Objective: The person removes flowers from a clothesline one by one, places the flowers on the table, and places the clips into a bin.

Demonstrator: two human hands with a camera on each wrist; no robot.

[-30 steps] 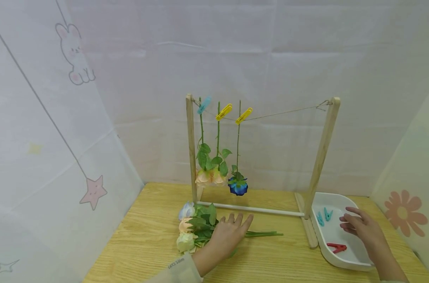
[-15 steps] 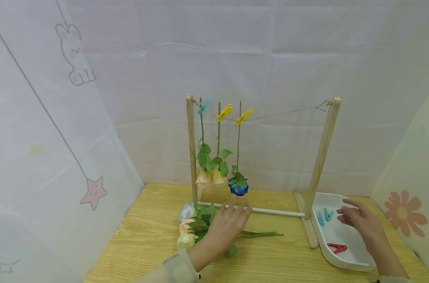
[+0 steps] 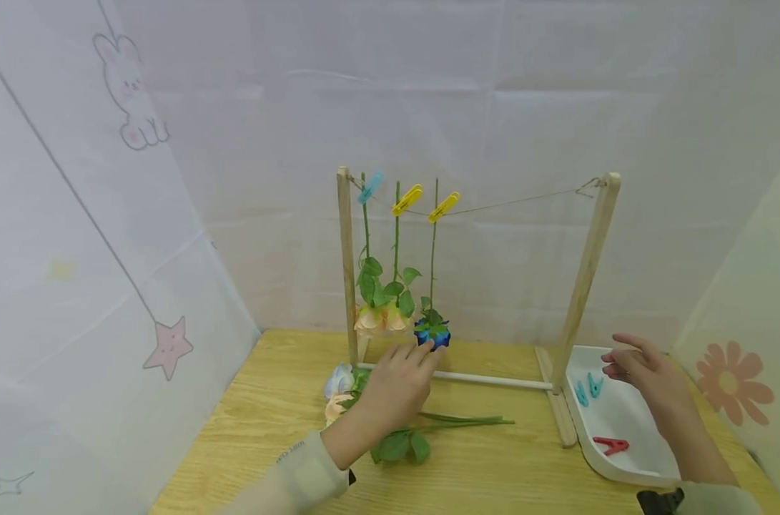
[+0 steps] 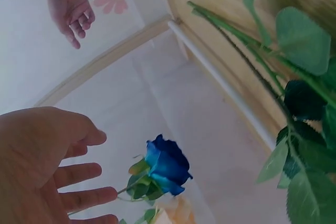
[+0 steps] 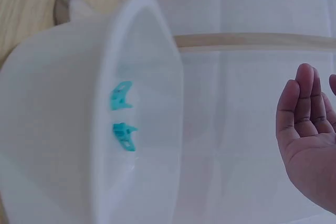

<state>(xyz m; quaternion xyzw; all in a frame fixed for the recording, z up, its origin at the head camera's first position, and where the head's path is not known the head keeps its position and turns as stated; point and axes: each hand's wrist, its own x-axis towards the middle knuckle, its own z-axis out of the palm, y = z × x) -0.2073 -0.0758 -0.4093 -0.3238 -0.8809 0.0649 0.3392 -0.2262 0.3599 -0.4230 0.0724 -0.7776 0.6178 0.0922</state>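
My left hand is raised over the bunch of roses lying on the table, fingers relaxed and holding nothing. In the head view its fingertips overlap the hanging blue rose; in the left wrist view a gap shows between fingers and bloom. It hides part of the bunch, whose pale blue rose, peach rose, leaves and stems show around it. My right hand, loosely bent and bare, hovers over the white tray with teal clothespins and a red clothespin.
A wooden frame stands behind the hands, with a white bar low across it. From its string two peach roses also hang head down, by a blue clothespin and a yellow clothespin. Cloth walls surround the table.
My left hand has risen off the lying roses toward the hanging blue rose, uncovering more leaves. My right hand has lifted slightly up and left above the tray.
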